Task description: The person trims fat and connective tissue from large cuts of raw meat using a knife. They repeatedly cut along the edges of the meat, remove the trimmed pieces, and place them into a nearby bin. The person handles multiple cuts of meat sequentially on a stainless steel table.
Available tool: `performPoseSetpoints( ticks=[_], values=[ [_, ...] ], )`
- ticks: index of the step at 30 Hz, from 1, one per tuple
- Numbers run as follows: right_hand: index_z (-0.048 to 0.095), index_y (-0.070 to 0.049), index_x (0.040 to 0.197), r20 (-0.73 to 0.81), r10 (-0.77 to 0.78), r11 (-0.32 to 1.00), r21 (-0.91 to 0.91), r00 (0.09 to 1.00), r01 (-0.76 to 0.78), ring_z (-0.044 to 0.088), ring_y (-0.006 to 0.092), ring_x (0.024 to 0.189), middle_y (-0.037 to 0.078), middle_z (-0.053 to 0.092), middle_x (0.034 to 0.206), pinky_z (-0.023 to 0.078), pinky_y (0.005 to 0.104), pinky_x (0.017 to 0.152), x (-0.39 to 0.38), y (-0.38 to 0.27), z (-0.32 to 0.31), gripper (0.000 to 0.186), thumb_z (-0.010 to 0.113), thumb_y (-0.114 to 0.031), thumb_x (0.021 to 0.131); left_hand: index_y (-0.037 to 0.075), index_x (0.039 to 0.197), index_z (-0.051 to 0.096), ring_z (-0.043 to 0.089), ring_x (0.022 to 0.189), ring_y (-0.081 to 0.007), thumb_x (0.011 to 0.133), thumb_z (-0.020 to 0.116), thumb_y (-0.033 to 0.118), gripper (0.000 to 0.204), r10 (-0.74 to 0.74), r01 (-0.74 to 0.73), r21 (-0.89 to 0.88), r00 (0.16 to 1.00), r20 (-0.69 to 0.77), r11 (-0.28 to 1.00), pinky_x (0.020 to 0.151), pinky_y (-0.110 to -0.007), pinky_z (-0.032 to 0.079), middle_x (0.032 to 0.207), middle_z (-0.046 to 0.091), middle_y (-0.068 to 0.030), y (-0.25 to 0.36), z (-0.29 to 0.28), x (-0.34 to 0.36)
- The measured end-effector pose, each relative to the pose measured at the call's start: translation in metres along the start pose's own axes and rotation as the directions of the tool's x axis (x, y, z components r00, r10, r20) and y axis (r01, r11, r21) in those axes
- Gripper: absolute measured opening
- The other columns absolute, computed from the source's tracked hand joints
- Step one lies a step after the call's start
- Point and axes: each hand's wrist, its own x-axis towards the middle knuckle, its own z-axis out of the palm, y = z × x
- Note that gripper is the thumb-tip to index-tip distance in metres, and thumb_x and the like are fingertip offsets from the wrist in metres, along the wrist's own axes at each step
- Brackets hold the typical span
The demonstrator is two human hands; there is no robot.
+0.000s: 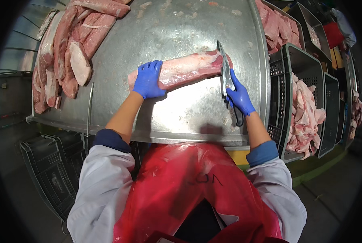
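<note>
Across mid-frame, clasped meat slab (189, 70) on worktop (181, 111) with left grip (148, 80), held knife (225, 75) in right grip (240, 98); judged it likely heavy, pliant, slippery, best palmed broadly near left end.

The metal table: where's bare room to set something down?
On the metal table, one bare patch lies between the meat cut and its near rim, bordered by the left hand and right hand. Another lies beyond the cut, right of the meat pile, with small scraps farther back. Crowded: under the pile and around the knife.
</note>
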Motion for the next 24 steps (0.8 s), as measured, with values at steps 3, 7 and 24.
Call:
performPoseSetpoints(
  ticks=[3,7,24],
  values=[
    [0.020,-0.027,0.161,-0.048,-0.022,0.994,0.106,0.999,0.027,0.060,0.0128,0.058,0.008,0.065,0.074,0.052,0.0306,0.055,0.036,-0.020,0.003,0.080,0.056,-0.006,0.093,0.003,0.141,0.042,0.048,0.128,-0.0393,0.054,0.081,0.043,0.104,0.062,-0.062,-0.003,0.998,0.006,0.998,0.111,-0.049,0.035,0.136,0.052,-0.0208,-0.002,0.000,0.002],
    [0.020,-0.026,0.161,-0.045,-0.081,0.990,0.114,0.996,0.085,0.060,0.0108,0.060,0.009,0.067,0.084,0.052,0.0287,0.054,0.001,0.015,0.022,0.082,0.055,-0.001,0.092,0.002,0.141,0.042,0.049,0.128,-0.0382,0.053,0.080,0.044,0.104,0.042,-0.041,-0.006,0.999,0.016,0.999,0.111,-0.050,0.034,0.136,0.051,-0.0194,-0.003,0.001,-0.001],
    [0.020,-0.026,0.161,0.042,0.019,0.913,0.407,0.999,-0.035,0.056,0.0085,0.059,0.006,0.064,0.097,0.048,0.0251,0.051,-0.025,0.009,0.046,0.079,0.054,0.000,0.094,0.004,0.142,0.044,0.048,0.129,-0.0368,0.053,0.079,0.047,0.105,0.098,-0.098,-0.032,0.995,0.004,0.995,0.111,-0.050,0.033,0.139,0.050,-0.0181,0.002,0.010,-0.003]
  ],
)
